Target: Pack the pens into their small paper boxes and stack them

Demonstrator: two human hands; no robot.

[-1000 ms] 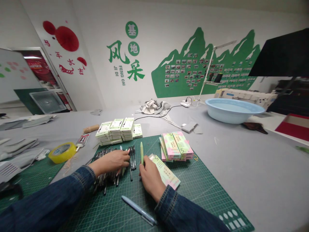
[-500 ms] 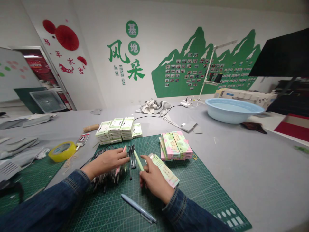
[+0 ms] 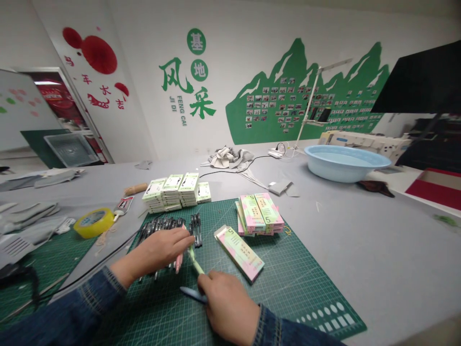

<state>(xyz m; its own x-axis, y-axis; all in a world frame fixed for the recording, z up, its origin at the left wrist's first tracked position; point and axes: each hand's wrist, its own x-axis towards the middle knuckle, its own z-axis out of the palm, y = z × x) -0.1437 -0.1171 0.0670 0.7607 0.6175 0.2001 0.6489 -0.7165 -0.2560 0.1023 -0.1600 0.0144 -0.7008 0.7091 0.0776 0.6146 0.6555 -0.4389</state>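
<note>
My left hand [image 3: 156, 252] is closed over the near side of a row of black pens [image 3: 158, 226], fingers pressed together. A pink pen [image 3: 179, 263] sticks out beneath its fingers. Between the two hands runs a light green pen [image 3: 196, 265], its near end in my closed right hand [image 3: 228, 302] and its far end at my left fingertips. A blue pen [image 3: 193, 293] lies on the green cutting mat [image 3: 288, 274], partly covered by my right hand. Just beyond lies a pastel pen box [image 3: 240, 254] with its end flap open.
Pastel boxes [image 3: 259, 211] are stacked right of the pens, and white-green boxes [image 3: 171, 191] stand at the mat's far edge. Yellow tape [image 3: 93, 222], a glue tube [image 3: 123, 205] and a black cable lie left. A blue basin [image 3: 345, 166] stands back right.
My right hand has moved down and left with the green pen, off the open pastel box and over the blue pen. My left hand has shifted slightly down and left.
</note>
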